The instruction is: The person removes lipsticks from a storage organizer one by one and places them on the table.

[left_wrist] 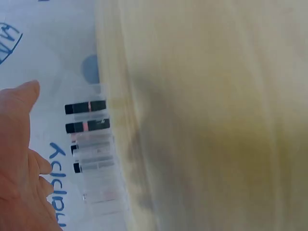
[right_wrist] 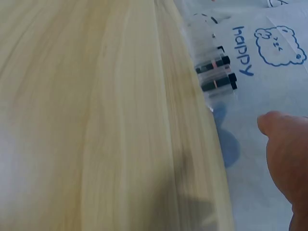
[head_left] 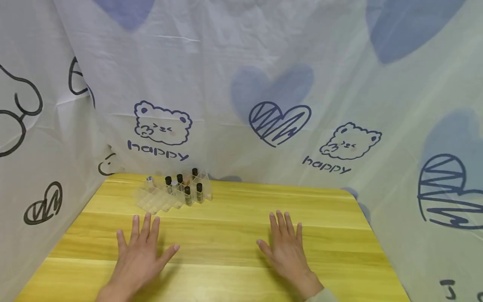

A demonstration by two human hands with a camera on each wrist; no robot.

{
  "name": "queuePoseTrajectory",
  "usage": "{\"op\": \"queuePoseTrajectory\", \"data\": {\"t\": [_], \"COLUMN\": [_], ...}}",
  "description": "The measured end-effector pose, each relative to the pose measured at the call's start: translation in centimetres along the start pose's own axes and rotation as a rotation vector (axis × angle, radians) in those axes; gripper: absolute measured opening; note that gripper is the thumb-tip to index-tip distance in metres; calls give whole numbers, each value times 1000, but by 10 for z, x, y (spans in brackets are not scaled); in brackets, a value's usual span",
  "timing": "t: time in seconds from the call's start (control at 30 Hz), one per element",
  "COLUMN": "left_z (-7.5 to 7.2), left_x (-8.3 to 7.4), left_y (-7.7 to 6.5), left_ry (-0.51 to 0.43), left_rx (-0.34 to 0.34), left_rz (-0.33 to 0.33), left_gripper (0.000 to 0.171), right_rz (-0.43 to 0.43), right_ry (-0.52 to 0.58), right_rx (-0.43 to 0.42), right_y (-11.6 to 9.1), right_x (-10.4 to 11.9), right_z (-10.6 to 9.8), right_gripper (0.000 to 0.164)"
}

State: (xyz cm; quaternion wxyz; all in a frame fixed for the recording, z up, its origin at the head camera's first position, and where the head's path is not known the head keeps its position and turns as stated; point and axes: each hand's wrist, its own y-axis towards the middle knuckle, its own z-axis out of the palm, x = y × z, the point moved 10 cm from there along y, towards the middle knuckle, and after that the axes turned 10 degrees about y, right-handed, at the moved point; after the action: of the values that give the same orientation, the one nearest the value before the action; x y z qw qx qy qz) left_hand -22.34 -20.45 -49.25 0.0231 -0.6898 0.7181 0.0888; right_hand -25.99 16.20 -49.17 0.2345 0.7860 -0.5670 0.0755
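Observation:
A clear plastic stepped organizer (head_left: pixel 154 200) stands toward the back left of the table. Several small tubes with black caps, like lipsticks (head_left: pixel 199 193), stand upright in its right part, and a silver-capped tube (head_left: pixel 150 181) sits at its back left. My left hand (head_left: pixel 139 258) is spread, palm down, in front of the organizer and apart from it. Off to the right, my right hand (head_left: pixel 287 251) is spread likewise, holding nothing. The left wrist view catches the dark tubes (left_wrist: pixel 86 127) sideways beyond my thumb; the right wrist view has the organizer (right_wrist: pixel 204 43) farther off.
The yellow wood-grain table (head_left: pixel 222 243) ends against a white hanging cloth (head_left: pixel 219 138) printed with hearts, bears and the word happy. More of this cloth (head_left: pixel 34 176) hangs along the left side, and it continues on the right.

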Motion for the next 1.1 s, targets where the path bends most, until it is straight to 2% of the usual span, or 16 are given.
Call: {"op": "queuePoseTrajectory", "data": {"t": [0.17, 0.27, 0.53, 0.83, 1.1], "left_z": [-10, -19, -31, -20, -3], "left_x": [16, 28, 58, 79, 95], "left_y": [14, 26, 63, 91, 107], "left_ry": [-17, -30, -22, -69, -92], "left_rx": [-2, -31, -79, -63, -21], "left_rz": [-25, -41, -67, -102, -140], "left_gripper": [107, 107, 106, 109, 111], "right_rz": [-40, -77, -99, -104, -105], "right_ry": [45, 57, 40, -12, -42], "right_rx": [-22, -25, 82, 157, 178], "right_y": [16, 31, 71, 109, 123], "right_x": [25, 42, 76, 93, 99], "right_z": [7, 12, 41, 76, 90], "right_gripper": [84, 83, 83, 84, 85]}}
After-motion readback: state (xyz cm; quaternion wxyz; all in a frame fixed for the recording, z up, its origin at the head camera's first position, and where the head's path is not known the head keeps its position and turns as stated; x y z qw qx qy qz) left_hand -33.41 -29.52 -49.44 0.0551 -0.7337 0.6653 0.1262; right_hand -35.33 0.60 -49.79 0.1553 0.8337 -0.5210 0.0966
